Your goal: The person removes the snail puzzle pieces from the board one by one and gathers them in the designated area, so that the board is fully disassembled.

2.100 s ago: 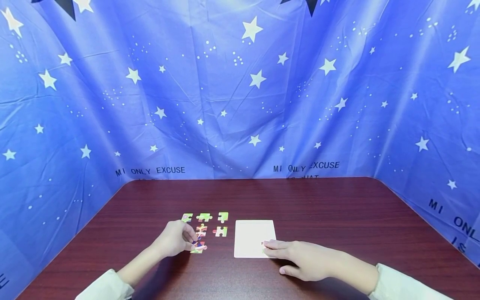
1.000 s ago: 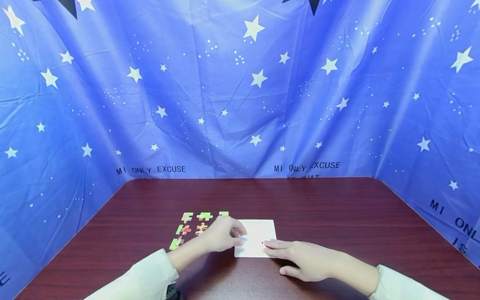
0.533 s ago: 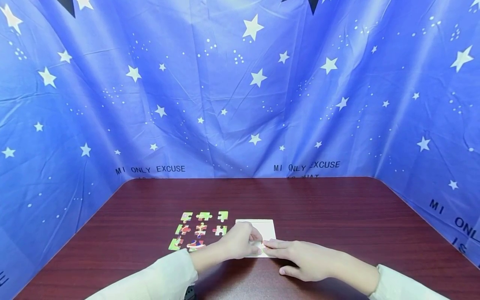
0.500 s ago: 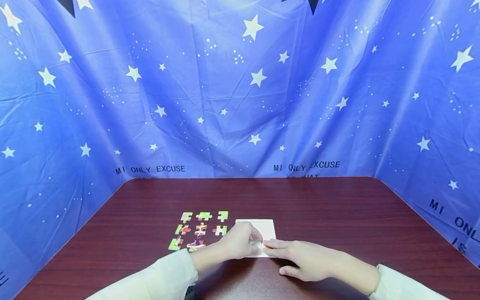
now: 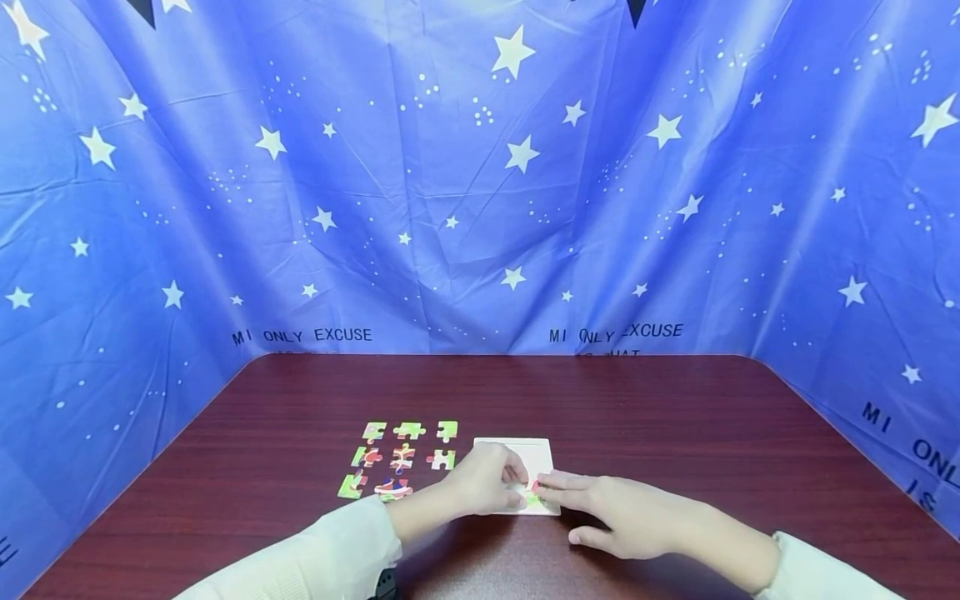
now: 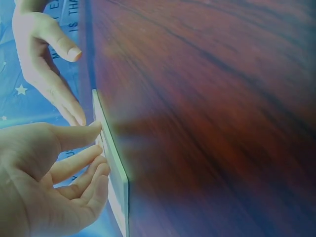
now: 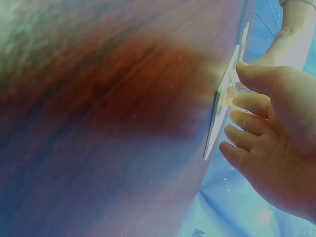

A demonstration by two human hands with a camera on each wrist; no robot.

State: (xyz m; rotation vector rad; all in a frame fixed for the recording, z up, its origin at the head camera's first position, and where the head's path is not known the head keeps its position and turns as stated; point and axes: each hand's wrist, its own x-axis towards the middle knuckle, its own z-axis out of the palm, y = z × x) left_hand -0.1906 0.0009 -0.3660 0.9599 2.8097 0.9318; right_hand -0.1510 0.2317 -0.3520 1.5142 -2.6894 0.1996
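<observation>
My left hand (image 5: 483,482) reaches over the white tray (image 5: 535,453), thumb and fingers curled with the tips low at its surface. Beside those tips a green-and-red jigsaw puzzle piece (image 5: 533,500) lies in the tray's lower right part. I cannot tell whether the left fingers pinch it. From the other side my right hand (image 5: 637,515) extends its fingers flat, the tips at the piece's right side and partly covering it. The left wrist view shows the left thumb (image 6: 81,136) and fingers right at the tray's face, a gap between them.
Several loose puzzle pieces (image 5: 402,457) lie spaced in rows on the dark red wooden table (image 5: 600,408), left of the tray. The left forearm (image 5: 420,512) passes in front of them. A blue star-printed curtain (image 5: 450,183) hangs around the table.
My left hand has moved right, from the loose pieces to the tray beside my right hand. The right hand has shifted slightly right, and more of the piece in the tray shows.
</observation>
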